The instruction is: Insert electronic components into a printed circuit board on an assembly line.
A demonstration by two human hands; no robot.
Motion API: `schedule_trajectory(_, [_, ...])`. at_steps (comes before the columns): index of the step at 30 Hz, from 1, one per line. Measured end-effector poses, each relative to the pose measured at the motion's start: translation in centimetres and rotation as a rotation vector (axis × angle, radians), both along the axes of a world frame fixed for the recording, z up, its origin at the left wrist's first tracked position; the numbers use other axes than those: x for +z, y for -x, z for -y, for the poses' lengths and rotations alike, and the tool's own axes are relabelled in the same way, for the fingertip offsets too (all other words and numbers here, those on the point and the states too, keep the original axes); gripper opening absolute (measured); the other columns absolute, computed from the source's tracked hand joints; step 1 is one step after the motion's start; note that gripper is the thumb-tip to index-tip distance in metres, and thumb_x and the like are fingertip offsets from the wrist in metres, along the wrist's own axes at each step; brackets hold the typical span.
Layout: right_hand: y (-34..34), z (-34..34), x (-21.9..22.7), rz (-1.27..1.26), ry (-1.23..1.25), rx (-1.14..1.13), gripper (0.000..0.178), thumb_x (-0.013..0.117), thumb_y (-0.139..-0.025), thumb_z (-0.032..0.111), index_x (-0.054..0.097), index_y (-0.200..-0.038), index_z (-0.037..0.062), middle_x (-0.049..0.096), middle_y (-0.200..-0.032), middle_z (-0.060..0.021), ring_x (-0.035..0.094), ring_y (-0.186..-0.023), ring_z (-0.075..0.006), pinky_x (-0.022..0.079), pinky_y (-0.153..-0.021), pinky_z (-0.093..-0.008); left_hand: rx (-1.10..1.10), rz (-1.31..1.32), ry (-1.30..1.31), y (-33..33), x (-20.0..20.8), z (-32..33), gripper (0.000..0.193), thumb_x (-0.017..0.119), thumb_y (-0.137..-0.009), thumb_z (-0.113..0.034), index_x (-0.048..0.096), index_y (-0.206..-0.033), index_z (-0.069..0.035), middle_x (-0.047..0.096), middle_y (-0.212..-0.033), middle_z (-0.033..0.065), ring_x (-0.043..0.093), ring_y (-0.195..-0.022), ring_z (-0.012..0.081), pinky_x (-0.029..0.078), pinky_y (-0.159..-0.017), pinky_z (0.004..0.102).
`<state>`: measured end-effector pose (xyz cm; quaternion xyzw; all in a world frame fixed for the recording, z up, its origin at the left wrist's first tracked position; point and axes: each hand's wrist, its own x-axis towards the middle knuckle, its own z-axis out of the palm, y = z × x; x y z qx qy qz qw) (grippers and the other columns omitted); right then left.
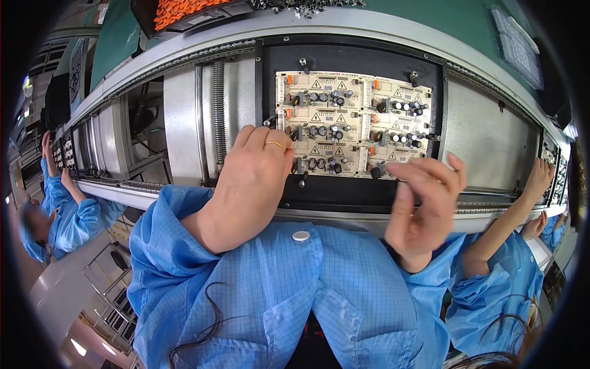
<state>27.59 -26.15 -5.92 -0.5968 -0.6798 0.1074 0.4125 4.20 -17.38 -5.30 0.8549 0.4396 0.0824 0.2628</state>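
Note:
A panel of pale circuit boards (335, 82) lies in a black carrier frame (344, 195) in front of me. Rows of capacitors, dark parts and small orange parts stand on it. At the panel's left edge is my left hand (249, 181), a ring on one finger; its fingers are curled together, and their tips are hidden behind the hand. Over the lower right corner hovers my right hand (425, 200), slightly blurred. Its thumb and fingers are apart, and nothing shows between them.
Beyond the conveyor rail (375, 23) sit a black bin of orange parts (184, 11), a heap of small metal pieces (301, 7) and a pale tray (517, 49). A co-worker's hand (539, 178) works at the right; another person in blue (77, 215) stands at the left.

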Motion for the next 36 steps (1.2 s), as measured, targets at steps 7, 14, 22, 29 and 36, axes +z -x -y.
schedule_trajectory(7, [5.1,-2.0,-1.1,0.236,0.308,0.208,0.054,0.054,-0.077,-0.011,0.064,-0.126,0.0117,0.071,-0.111,0.0021,0.051,-0.12,-0.0232,0.02,-0.114,-0.0495,0.305,0.076,0.084,1.6,0.3,0.6,0.021,0.054,-0.085,0.008,0.055,-0.105,0.002,0.061,-0.093,0.0191,0.058,-0.089,0.0359,0.048,-0.077,0.0431])
schedule_trajectory(14, [3.2,-0.5,-0.8,0.227,0.156,0.204,0.049,0.053,-0.081,-0.01,0.059,-0.126,0.007,0.071,-0.115,-0.0047,0.052,-0.119,-0.025,0.02,-0.114,-0.05,0.266,0.185,0.278,4.5,-2.2,1.2,0.037,0.043,-0.081,0.015,0.052,-0.115,0.003,0.057,-0.101,0.0188,0.058,-0.089,0.0284,0.048,-0.08,0.0346])
schedule_trajectory(22, [-1.1,4.8,-2.0,-0.416,-0.595,-0.422,0.025,0.047,-0.092,-0.003,0.054,-0.115,-0.0014,0.066,-0.102,-0.021,0.062,-0.098,-0.028,0.046,-0.1,-0.046,0.056,0.326,0.573,7.2,-3.4,-1.9,0.038,0.038,-0.082,0.014,0.049,-0.118,0.006,0.055,-0.111,0.0183,0.057,-0.104,0.0274,0.047,-0.089,0.0332])
schedule_trajectory(29, [6.4,5.2,-1.7,-0.433,-0.717,-0.497,0.028,0.042,-0.087,-0.008,0.056,-0.111,-0.0011,0.065,-0.102,-0.0205,0.063,-0.096,-0.027,0.048,-0.096,-0.0392,-0.283,0.328,0.759,10.0,-5.8,-6.8,0.055,0.034,-0.081,0.015,0.049,-0.131,0.001,0.053,-0.126,0.0095,0.049,-0.116,0.0164,0.045,-0.088,0.0257])
schedule_trajectory(36, [12.7,2.8,-3.9,0.12,-0.03,-0.794,0.029,0.048,-0.086,-0.009,0.058,-0.113,-0.0044,0.069,-0.114,-0.0141,0.054,-0.118,-0.025,0.043,-0.102,-0.0344,-0.406,0.307,0.845,10.6,-7.9,-8.4,0.055,0.035,-0.081,0.015,0.05,-0.132,-0.001,0.052,-0.128,0.0085,0.047,-0.119,0.0162,0.044,-0.09,0.027])
